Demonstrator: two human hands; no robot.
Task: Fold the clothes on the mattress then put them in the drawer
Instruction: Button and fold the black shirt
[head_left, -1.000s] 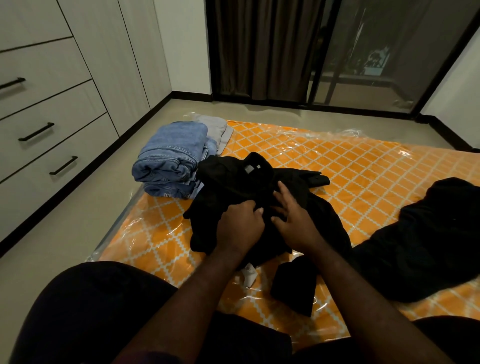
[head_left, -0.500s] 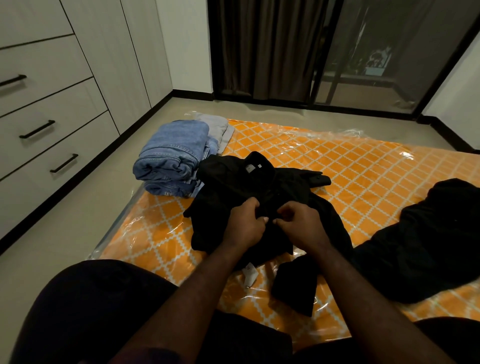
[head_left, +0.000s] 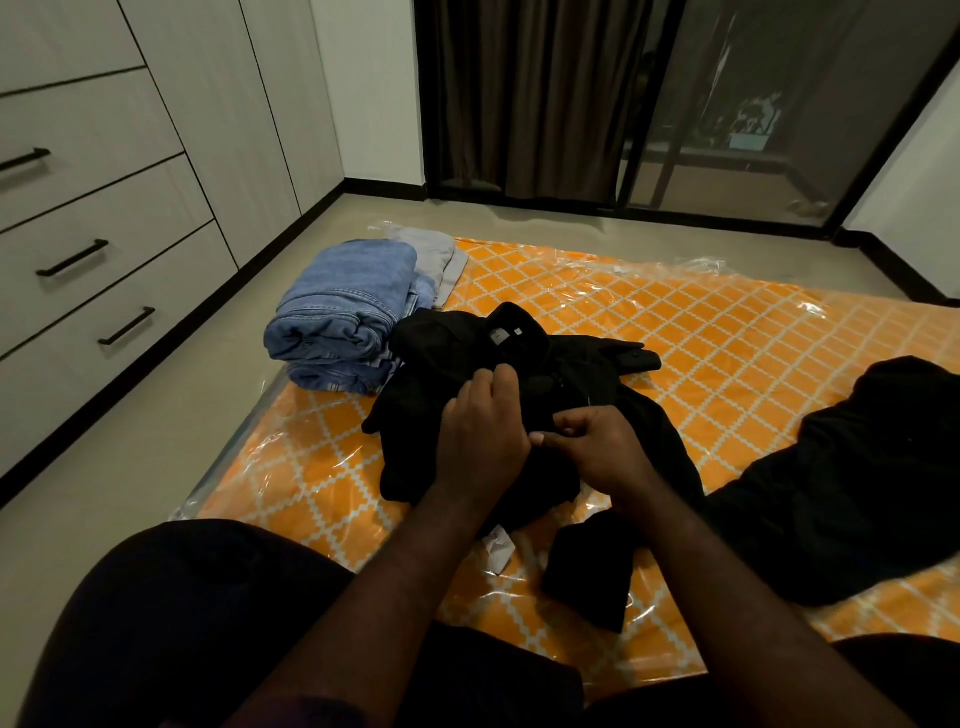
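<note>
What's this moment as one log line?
left hand: grips black shirt | right hand: pinches black shirt | folded jeans: on mattress | drawers: closed

A pale built-in cabinet (head_left: 208, 104) fills the left side, its drawers (head_left: 104, 208) fitted with black bar handles (head_left: 72, 257). The smooth beige floor (head_left: 130, 441) meets black skirting (head_left: 384, 183) under a white wall (head_left: 374, 88). At the far side a dark brown curtain (head_left: 519, 93) hangs beside a black-framed glass door (head_left: 779, 104). The light is dim.
</note>
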